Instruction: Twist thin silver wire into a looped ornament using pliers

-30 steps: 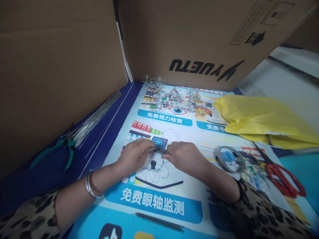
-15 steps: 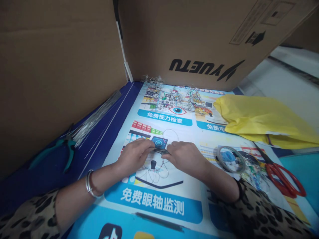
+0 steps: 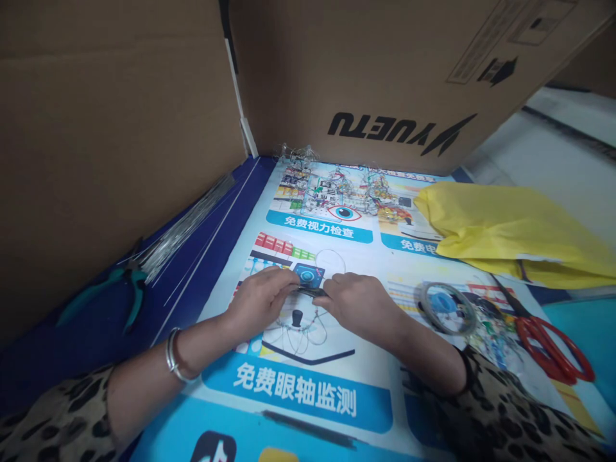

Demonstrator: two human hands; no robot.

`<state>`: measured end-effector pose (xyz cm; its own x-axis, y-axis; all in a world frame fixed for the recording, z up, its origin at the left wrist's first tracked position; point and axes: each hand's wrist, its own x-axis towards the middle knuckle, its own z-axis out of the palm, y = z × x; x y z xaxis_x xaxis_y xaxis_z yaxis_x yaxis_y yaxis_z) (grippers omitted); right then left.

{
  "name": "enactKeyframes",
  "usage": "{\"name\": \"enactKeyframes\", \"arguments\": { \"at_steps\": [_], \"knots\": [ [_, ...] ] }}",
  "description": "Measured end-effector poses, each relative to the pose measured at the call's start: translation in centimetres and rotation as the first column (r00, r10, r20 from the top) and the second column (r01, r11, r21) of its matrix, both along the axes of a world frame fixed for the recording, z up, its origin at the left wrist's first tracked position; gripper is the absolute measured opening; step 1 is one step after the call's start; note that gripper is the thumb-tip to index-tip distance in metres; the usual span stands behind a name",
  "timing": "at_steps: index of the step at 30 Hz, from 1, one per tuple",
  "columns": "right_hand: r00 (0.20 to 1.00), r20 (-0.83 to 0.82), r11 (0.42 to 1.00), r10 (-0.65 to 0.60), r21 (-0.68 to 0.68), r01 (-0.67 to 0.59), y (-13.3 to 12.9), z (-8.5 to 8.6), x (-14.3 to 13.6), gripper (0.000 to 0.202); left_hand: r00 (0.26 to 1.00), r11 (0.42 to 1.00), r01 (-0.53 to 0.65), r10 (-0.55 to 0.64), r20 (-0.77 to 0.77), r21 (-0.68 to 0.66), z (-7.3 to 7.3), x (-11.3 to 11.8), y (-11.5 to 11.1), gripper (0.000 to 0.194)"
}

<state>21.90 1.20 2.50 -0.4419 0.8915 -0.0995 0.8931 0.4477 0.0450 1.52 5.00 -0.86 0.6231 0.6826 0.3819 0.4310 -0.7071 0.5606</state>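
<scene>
left hand [image 3: 269, 292] pressed together, contents unclear | right hand [image 3: 349, 298] pinching tool [image 3: 312, 292] | tool between hands, long axis left-right | wire [image 3: 293, 330] just nearside

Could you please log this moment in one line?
left hand: holding thin dark piece; right hand: holding same piece; beaded wire loops: below hands in view; teal-handled pliers: at left

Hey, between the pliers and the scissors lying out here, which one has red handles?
The scissors, over on the right side: their looped handles are red, while the pliers on the left have teal ones.
</scene>
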Motion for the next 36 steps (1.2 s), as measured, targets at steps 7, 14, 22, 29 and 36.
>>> {"name": "enactKeyframes", "arguments": {
  "at_steps": [7,14,22,29,36],
  "knots": [
    [1.000,-0.001,1.000,0.012,-0.019,-0.012,0.12,-0.15,-0.03,0.037,1.000,1.000,-0.005,0.005,-0.010,-0.002,-0.03,-0.01,-0.05,0.019],
    [1.000,-0.005,0.998,0.022,-0.052,-0.022,0.27,0.01,0.03,0.040,1.000,1.000,-0.004,0.004,-0.012,-0.022,0.05,0.00,-0.03,0.019],
    [1.000,-0.005,0.999,0.021,-0.050,-0.022,0.26,0.01,0.11,0.041,1.000,1.000,-0.012,0.012,-0.009,-0.021,0.33,0.16,-0.09,0.018],
    [1.000,0.019,0.999,0.001,-0.050,0.000,0.13,0.22,-0.06,0.040,1.000,1.000,-0.014,0.014,0.000,-0.012,0.12,0.03,-0.08,0.018],
    [1.000,0.011,0.998,0.015,-0.057,-0.014,0.22,0.09,0.05,0.041,1.000,0.999,0.026,-0.026,0.003,-0.027,0.15,-0.13,0.02,0.023]
  ]
}}
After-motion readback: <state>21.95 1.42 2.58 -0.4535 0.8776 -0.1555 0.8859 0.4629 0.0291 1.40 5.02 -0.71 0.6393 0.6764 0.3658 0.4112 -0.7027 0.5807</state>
